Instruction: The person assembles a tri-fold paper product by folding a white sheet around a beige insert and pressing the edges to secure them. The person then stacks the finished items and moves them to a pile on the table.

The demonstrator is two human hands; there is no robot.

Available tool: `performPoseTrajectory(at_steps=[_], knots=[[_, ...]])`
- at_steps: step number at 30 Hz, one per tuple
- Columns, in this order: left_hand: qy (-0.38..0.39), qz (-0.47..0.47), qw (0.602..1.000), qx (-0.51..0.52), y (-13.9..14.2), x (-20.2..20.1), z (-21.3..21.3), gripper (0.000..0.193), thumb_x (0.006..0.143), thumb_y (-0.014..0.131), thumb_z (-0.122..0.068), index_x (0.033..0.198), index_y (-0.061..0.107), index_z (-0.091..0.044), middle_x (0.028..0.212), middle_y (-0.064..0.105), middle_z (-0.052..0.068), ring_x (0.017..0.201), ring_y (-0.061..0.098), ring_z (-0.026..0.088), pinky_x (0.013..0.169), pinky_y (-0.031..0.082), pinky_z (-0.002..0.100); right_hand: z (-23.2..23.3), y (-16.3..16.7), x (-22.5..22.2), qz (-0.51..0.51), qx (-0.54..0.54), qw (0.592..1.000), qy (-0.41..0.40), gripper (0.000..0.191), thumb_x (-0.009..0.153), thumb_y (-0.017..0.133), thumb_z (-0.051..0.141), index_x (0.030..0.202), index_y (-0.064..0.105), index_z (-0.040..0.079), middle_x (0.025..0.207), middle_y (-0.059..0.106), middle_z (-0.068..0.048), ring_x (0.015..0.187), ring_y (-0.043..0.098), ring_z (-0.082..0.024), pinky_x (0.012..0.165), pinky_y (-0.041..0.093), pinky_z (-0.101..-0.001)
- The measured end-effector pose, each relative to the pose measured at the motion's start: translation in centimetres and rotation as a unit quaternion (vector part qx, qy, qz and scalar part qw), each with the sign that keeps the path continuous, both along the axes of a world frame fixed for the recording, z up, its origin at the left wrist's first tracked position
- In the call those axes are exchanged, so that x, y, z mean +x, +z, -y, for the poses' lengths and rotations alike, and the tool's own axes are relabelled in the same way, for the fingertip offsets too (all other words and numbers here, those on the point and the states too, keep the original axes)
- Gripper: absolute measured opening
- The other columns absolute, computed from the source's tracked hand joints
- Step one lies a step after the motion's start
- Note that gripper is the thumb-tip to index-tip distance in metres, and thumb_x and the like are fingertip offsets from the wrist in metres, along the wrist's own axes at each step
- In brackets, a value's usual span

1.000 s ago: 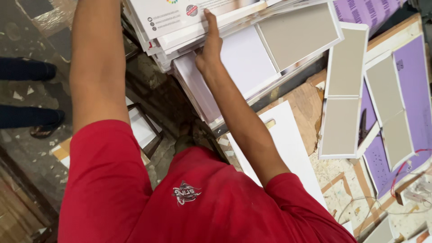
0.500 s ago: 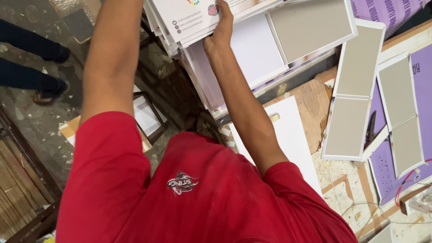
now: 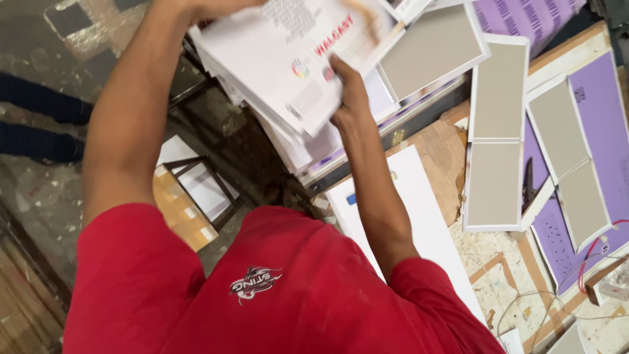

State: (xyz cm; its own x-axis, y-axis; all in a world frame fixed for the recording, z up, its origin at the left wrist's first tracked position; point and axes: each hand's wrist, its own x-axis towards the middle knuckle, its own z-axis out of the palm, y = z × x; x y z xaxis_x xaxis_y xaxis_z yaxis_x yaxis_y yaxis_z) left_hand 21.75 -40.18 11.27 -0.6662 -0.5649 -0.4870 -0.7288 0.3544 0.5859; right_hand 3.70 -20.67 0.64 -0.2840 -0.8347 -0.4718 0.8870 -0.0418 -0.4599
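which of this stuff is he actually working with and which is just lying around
In hand: left hand and right hand on the stack of white printed sheets.

Lying about: grey boards, purple sheets, pliers, red wire, white board, small frame.

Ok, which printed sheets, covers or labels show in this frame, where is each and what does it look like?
Stack of white printed sheets: top centre, under the right hand, tilted, red lettering and a small multicoloured mark.
Purple printed sheets: right edge and top right, dark print rows.
Grey board panels with white borders: centre right, rectangular, on the wooden table.
Left hand: at the stack's top edge, mostly out of frame.
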Motion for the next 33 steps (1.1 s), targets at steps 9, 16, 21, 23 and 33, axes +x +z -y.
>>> performPoseTrajectory(at_steps=[9, 16, 21, 23, 33], knots=[[0.075, -0.246, 0.858, 0.444, -9.5, -11.0, -2.8, 0.070, 0.095, 0.062, -0.064, 0.128, 0.068, -0.002, 0.125, 0.074, 0.018, 0.102, 0.076, 0.020, 0.090, 0.060, 0.035, -15.3, 0.8, -1.1, -0.052, 0.178, 0.982, 0.035, 0.040, 0.090, 0.071, 0.017, 0.125, 0.064, -0.002, 0.111, 0.073, -0.018, 0.099, 0.073, -0.030, 0.091, 0.059, -0.0452], [0.046, -0.121, 0.944, 0.304, -8.3, -14.1, -5.5, 0.070, 0.075, 0.088, -0.027, 0.129, 0.062, 0.010, 0.117, 0.074, 0.024, 0.086, 0.076, 0.028, 0.079, 0.062, 0.041, -16.7, -1.0, 0.0, 0.004, 0.036, 0.998, -0.060, 0.059, 0.087, 0.072, 0.036, 0.134, 0.059, 0.002, 0.132, 0.066, -0.018, 0.120, 0.065, -0.030, 0.106, 0.054, -0.0447], [-0.029, -0.184, 0.981, 0.048, -5.7, -13.1, -9.0, 0.098, 0.054, 0.100, -0.024, 0.134, 0.057, 0.010, 0.120, 0.071, 0.025, 0.104, 0.072, 0.033, 0.092, 0.056, 0.040, -10.3, 0.1, -7.0, 0.051, 0.030, 0.996, -0.064, 0.066, 0.083, 0.073, 0.051, 0.127, 0.063, 0.003, 0.123, 0.067, -0.020, 0.111, 0.066, -0.037, 0.101, 0.054, -0.0509], [-0.050, -0.218, 0.972, -0.070, -4.4, -13.0, -11.0, 0.103, 0.054, 0.106, -0.028, 0.130, 0.053, 0.015, 0.119, 0.067, 0.031, 0.108, 0.067, 0.040, 0.094, 0.053, 0.043, -9.7, 0.8, -6.7, 0.029, 0.019, 0.996, -0.084, 0.055, 0.090, 0.075, 0.047, 0.127, 0.065, 0.007, 0.122, 0.069, -0.016, 0.109, 0.067, -0.033, 0.102, 0.055, -0.0477], [-0.274, -0.121, 0.920, -0.254, 7.7, -11.0, -31.1, 0.076, 0.065, 0.098, -0.032, 0.110, 0.047, 0.002, 0.092, 0.069, 0.026, 0.085, 0.069, 0.046, 0.073, 0.054, 0.053, -26.3, -2.6, -2.6, 0.085, -0.227, 0.937, -0.252, 0.044, 0.098, 0.082, 0.048, 0.121, 0.066, 0.015, 0.114, 0.069, -0.006, 0.107, 0.068, -0.024, 0.106, 0.053, -0.0474]])
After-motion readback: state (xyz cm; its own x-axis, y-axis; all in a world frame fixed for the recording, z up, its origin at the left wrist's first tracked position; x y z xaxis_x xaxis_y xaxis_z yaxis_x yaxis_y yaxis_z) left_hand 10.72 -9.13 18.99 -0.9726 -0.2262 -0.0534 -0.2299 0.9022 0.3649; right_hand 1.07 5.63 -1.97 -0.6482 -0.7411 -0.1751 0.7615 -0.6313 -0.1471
